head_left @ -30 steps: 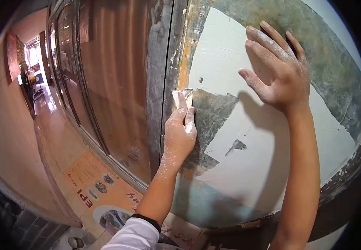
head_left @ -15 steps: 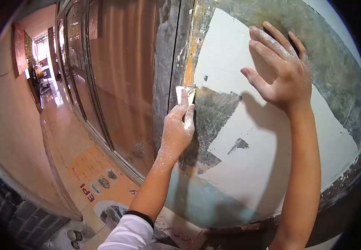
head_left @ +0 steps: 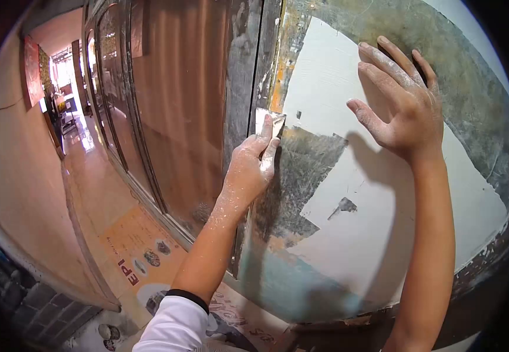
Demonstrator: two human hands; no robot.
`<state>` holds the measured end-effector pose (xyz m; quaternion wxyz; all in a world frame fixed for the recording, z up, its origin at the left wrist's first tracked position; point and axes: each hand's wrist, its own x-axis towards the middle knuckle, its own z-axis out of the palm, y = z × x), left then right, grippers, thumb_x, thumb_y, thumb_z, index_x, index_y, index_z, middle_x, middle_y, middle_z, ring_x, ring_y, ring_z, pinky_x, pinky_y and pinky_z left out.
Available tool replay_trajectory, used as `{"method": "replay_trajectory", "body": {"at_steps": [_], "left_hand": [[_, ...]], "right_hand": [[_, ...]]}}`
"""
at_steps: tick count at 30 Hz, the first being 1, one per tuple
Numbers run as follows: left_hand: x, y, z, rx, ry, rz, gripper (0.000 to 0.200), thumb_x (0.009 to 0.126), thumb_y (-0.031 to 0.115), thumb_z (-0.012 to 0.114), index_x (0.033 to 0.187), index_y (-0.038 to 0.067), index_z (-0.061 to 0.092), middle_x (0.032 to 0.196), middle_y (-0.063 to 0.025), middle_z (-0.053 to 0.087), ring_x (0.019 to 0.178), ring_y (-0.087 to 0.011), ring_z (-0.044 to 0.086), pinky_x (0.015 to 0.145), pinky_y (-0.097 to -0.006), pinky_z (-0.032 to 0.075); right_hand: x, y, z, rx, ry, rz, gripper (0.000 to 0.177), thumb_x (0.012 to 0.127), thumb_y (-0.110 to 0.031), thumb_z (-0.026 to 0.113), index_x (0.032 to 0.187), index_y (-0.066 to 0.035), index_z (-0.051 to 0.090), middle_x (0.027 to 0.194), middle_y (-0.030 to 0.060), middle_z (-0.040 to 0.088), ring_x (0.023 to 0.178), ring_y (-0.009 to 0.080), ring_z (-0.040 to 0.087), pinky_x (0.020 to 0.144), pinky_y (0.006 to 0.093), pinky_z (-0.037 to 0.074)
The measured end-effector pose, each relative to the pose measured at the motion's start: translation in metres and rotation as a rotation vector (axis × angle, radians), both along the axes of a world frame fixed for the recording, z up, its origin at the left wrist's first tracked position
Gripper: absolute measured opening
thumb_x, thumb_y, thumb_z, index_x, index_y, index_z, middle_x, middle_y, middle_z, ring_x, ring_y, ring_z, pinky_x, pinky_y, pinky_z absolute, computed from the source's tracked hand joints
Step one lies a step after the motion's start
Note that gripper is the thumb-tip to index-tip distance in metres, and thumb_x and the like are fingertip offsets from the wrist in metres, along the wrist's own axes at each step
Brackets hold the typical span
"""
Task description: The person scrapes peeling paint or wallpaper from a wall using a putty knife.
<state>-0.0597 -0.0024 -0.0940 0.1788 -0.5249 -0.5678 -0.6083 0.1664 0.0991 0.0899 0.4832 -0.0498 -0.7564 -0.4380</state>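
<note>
My left hand (head_left: 247, 170), dusted with white, is wrapped round a putty knife (head_left: 277, 122), index finger stretched along its blade. The blade is at the left edge of the wall, beside the dark door frame (head_left: 240, 76), with white stuff on it. A white layer of filler (head_left: 319, 73) covers much of the grey wall (head_left: 307, 167), with a bare patch to the right of the knife. Over the filler's upper part, my right hand (head_left: 404, 108) holds no tool; its fingers are spread, their tips over the grey surface, and its shadow falls below.
Left of the frame is a glazed panel (head_left: 178, 111) with brown curtain-like folds behind it. A printed orange sheet (head_left: 143, 240) lies on the floor. A corridor (head_left: 84, 152) runs back at far left, past grey blocks (head_left: 49, 308) low down.
The putty knife has moved up along the wall's left edge, and its blade has tilted. My right hand keeps its place at the wall while the whole view shifts slightly.
</note>
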Motion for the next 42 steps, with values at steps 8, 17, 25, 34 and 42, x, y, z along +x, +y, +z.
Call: {"method": "replay_trajectory", "body": {"at_steps": [8, 17, 25, 34, 42], "left_hand": [[-0.009, -0.010, 0.013, -0.162, 0.018, 0.020, 0.050, 0.105, 0.015, 0.062, 0.154, 0.013, 0.051, 0.102, -0.0224, 0.069, 0.086, -0.0317, 0.065, 0.085, -0.0338, 0.052], [-0.019, -0.009, 0.019, -0.156, 0.071, 0.010, 0.050, 0.103, 0.015, 0.064, 0.152, 0.013, 0.054, 0.092, -0.0219, 0.065, 0.080, -0.0349, 0.063, 0.080, -0.0376, 0.053], [-0.025, -0.006, 0.015, -0.066, 0.135, -0.007, 0.048, 0.103, 0.015, 0.064, 0.150, 0.008, 0.055, 0.085, -0.0213, 0.061, 0.073, -0.0340, 0.059, 0.075, -0.0389, 0.051], [-0.027, -0.001, 0.032, -0.034, 0.146, -0.038, 0.048, 0.103, 0.016, 0.065, 0.149, 0.008, 0.056, 0.082, -0.0209, 0.060, 0.073, -0.0342, 0.058, 0.073, -0.0403, 0.050], [-0.025, -0.005, 0.040, -0.058, 0.164, 0.014, 0.046, 0.104, 0.018, 0.064, 0.148, 0.007, 0.057, 0.083, -0.0219, 0.062, 0.074, -0.0355, 0.061, 0.073, -0.0417, 0.050]], "right_hand": [[0.000, -0.004, 0.001, 0.008, -0.012, -0.065, 0.041, 0.086, -0.049, 0.078, 0.115, -0.020, 0.076, 0.141, -0.0060, 0.068, 0.143, 0.0153, 0.051, 0.126, 0.0453, 0.030], [0.000, -0.002, -0.002, 0.036, 0.036, -0.142, 0.051, 0.085, -0.044, 0.080, 0.131, -0.023, 0.072, 0.151, -0.0088, 0.061, 0.145, 0.0160, 0.049, 0.125, 0.0426, 0.032], [-0.001, -0.002, -0.006, 0.045, 0.051, -0.186, 0.053, 0.085, -0.042, 0.080, 0.134, -0.024, 0.070, 0.151, -0.0089, 0.060, 0.146, 0.0153, 0.048, 0.125, 0.0425, 0.032], [-0.002, -0.002, -0.006, 0.037, 0.071, -0.198, 0.052, 0.085, -0.040, 0.080, 0.135, -0.027, 0.069, 0.152, -0.0101, 0.060, 0.145, 0.0155, 0.049, 0.125, 0.0422, 0.032], [-0.003, -0.004, -0.007, 0.009, 0.093, -0.187, 0.050, 0.086, -0.040, 0.079, 0.133, -0.027, 0.070, 0.151, -0.0109, 0.060, 0.146, 0.0148, 0.049, 0.125, 0.0440, 0.032]]}}
